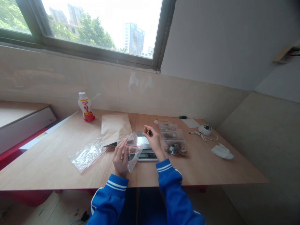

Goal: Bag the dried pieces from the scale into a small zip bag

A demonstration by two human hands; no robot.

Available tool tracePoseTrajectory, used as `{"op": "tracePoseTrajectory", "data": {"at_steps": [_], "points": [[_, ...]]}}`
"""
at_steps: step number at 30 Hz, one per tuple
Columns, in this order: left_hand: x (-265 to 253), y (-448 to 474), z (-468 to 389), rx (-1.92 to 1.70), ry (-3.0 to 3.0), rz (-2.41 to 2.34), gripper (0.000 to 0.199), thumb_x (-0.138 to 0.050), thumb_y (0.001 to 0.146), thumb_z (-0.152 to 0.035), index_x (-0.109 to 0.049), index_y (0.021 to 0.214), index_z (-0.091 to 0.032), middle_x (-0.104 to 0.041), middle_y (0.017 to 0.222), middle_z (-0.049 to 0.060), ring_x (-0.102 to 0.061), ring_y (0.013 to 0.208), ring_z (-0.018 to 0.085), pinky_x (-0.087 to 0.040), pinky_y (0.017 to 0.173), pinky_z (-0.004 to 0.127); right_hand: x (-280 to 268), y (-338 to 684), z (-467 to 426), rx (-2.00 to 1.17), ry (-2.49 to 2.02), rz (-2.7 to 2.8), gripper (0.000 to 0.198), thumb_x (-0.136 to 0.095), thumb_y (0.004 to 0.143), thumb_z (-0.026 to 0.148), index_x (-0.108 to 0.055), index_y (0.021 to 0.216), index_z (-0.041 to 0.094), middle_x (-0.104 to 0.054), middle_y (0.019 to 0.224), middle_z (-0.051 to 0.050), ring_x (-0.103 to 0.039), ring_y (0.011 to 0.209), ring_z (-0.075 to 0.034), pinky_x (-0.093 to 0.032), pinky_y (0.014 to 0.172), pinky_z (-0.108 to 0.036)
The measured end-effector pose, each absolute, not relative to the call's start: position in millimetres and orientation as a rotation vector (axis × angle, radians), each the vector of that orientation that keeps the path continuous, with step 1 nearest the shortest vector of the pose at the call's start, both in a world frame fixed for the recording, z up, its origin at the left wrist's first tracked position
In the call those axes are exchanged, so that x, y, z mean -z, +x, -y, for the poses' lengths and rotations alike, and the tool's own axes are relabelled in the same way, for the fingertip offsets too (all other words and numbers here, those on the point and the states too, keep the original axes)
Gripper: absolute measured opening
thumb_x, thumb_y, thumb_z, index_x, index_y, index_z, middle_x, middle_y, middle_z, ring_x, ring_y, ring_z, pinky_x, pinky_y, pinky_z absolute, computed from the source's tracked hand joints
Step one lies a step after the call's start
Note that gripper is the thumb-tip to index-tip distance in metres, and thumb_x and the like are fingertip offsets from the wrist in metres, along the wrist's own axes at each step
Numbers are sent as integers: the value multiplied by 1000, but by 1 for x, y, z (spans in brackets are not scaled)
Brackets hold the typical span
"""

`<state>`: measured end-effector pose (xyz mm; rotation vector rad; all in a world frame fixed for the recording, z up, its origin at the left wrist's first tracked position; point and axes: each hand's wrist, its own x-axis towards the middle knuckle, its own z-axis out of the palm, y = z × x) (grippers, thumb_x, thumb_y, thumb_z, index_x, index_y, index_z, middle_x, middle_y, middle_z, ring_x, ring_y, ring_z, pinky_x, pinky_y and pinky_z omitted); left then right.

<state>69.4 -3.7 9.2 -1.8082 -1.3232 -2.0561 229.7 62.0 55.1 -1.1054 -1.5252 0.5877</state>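
Left hand [121, 158] around zip bag [133, 150], right hand [152, 139] raised, pinching.

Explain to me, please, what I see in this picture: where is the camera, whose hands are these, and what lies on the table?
There is one picture, taken by a camera worn on a person's head, looking down at their own hands. The left hand holds open a small clear zip bag. The right hand pinches a small dark piece above a digital scale. On the wooden table also lie a brown paper envelope, an empty clear bag, a row of filled bags, a white drink bottle, a small round white device and a crumpled white tissue. What the dark piece is cannot be told.
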Motion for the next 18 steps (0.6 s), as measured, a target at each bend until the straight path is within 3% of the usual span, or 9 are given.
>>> {"op": "tracePoseTrajectory", "data": {"at_steps": [5,11,15,18], "points": [[-11,70,5,2052,-1810,1342,32,-48,91,-19,-57,121,-21,-64,116,10,-60,109,22,-50,93,41,-90,215,-42,-961,-1001,1504,50,-69,73,32,-60,120,20,-70,94,-5,-63,74,-16,-52,60,-25],[-13,71,6,2092,-1788,1378,32,-47,91,-22,-57,122,-22,-63,118,10,-59,112,22,-49,94,42,-91,199,-30,-954,-1020,1655,48,-73,70,30,-63,116,21,-69,102,-5,-64,96,-19,-49,88,-33],[-13,71,7,2084,-1753,1389,32,-47,91,-21,-57,122,-21,-63,118,10,-59,111,22,-50,93,42,-84,194,-29,-951,-1090,1659,46,-73,70,29,-62,115,21,-69,103,-5,-65,96,-19,-50,86,-32],[-15,71,7,2077,-1738,1405,32,-48,91,-20,-57,121,-21,-63,117,10,-60,110,22,-51,91,40,-84,191,-27,-1055,-1158,1630,58,-69,75,28,-49,129,20,-69,99,-5,-68,76,-16,-54,74,-31]]}}
